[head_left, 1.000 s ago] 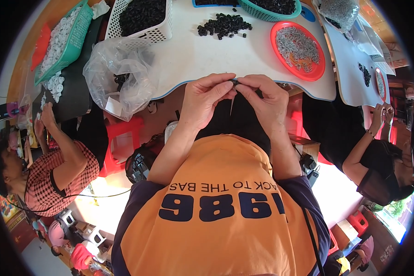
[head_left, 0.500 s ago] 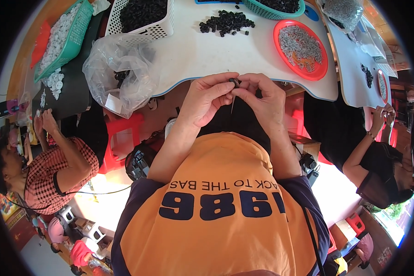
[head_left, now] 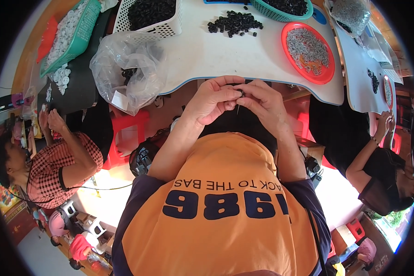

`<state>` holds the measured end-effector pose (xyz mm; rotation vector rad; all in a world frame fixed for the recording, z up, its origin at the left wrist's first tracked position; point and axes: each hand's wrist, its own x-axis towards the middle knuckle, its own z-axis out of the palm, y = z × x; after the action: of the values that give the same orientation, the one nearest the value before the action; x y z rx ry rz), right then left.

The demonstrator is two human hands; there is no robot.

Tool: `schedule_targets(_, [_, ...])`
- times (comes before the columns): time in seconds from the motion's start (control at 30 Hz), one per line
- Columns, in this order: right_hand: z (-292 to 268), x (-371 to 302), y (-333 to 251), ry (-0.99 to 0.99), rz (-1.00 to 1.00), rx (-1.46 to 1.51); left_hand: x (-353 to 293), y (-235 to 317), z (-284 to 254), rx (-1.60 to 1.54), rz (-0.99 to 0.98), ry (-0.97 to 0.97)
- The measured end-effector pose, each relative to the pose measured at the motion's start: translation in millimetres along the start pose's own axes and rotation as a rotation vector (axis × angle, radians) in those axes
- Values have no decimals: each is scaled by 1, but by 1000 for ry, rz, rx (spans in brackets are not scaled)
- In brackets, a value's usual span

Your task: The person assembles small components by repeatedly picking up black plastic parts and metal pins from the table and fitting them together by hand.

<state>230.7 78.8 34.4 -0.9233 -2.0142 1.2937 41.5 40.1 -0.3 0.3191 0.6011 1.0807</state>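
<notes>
Just off the near edge of the white table, both hands meet over my lap. A small black piece is pinched between the fingertips of my left hand and my right hand. Fingers cover most of it, so its exact kind cannot be told. Below it a thin, pale pin-like shaft sticks down. On the table ahead lies a loose pile of small black plastic pieces. To its right an orange-red round tray holds many small grey metal parts.
A white perforated basket and a green basket hold more black pieces. A clear plastic bag hangs over the table's left edge. Co-workers sit at left and right. A teal basket holds white parts.
The table and surroundings have shifted slightly right in view. My fingers have closed further around the black piece, hiding more of it and its shaft.
</notes>
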Motion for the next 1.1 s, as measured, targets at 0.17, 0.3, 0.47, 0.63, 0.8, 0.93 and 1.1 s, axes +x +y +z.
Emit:
schedule_targets(0.17, [9,-1,2,108,-92,-74,-2,3,0,38,-1,62])
schedule_targets(0.3, [11,0,-3,188,-136,-126,-3,5,2,-10,-17,40])
schedule_targets(0.47, [8,1,-7,225,-192,-211,-1,3,7,-287,-126,10])
schedule_targets(0.63, [7,1,-3,225,-204,-234,-1,0,7,-448,-230,-23])
schedule_targets(0.8, [6,0,0,235,-243,-186,-1,-1,6,-438,-272,-37])
schedule_targets(0.93, [1,1,-1,219,-267,-205,-3,-1,9,-351,-232,-95])
schedule_targets(1.1, [1,-2,2,212,-327,-246,-5,-1,12,-182,-191,-29])
